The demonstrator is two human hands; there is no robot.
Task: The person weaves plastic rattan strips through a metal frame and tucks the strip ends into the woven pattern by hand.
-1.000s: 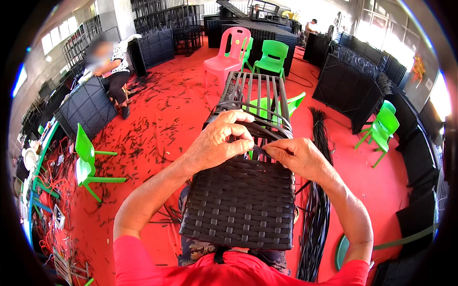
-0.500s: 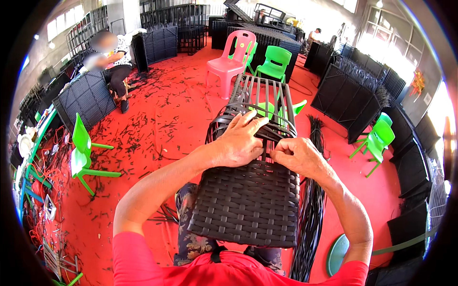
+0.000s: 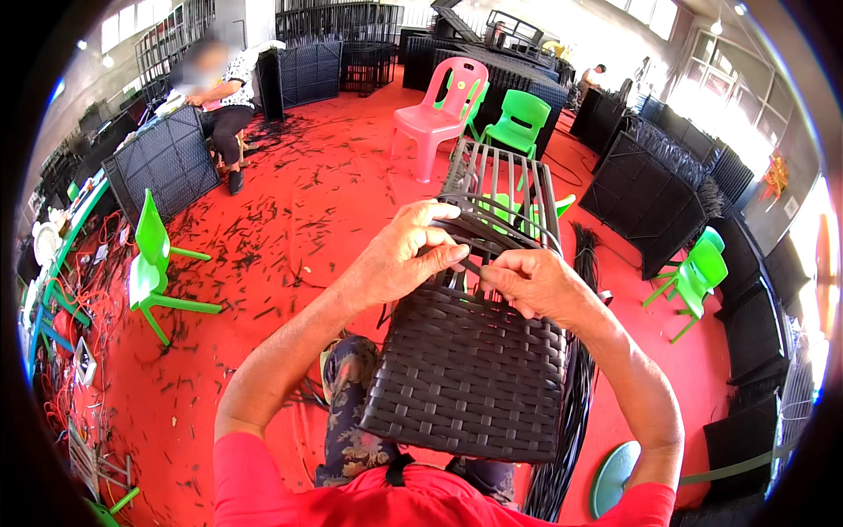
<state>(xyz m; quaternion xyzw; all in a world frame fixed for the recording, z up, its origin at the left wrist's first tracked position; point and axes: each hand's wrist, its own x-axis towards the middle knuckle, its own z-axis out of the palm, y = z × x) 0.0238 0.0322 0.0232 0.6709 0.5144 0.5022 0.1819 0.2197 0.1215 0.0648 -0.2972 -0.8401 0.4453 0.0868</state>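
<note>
Across my lap lies a frame with a tight black basket weave on its near part. Farther off its bare bars show, with loose dark flat strips crossing them. My left hand is over the left side of the weave's far edge, thumb and fingers closed on a dark strip. To its right, my right hand has thumb and forefinger pinched together at the same edge, on a strip as well. The fingertips hide part of the strips.
A bundle of long black strips runs along the frame's right side. Green chairs stand left and right, a pink chair ahead. Strip scraps litter the red floor. Another person sits at far left; dark woven panels stand at right.
My left hand has lifted from lying spread over the strips and has closed its fingers on one. My right hand stays pinched near the weave's edge. The whole view has shifted slightly.
</note>
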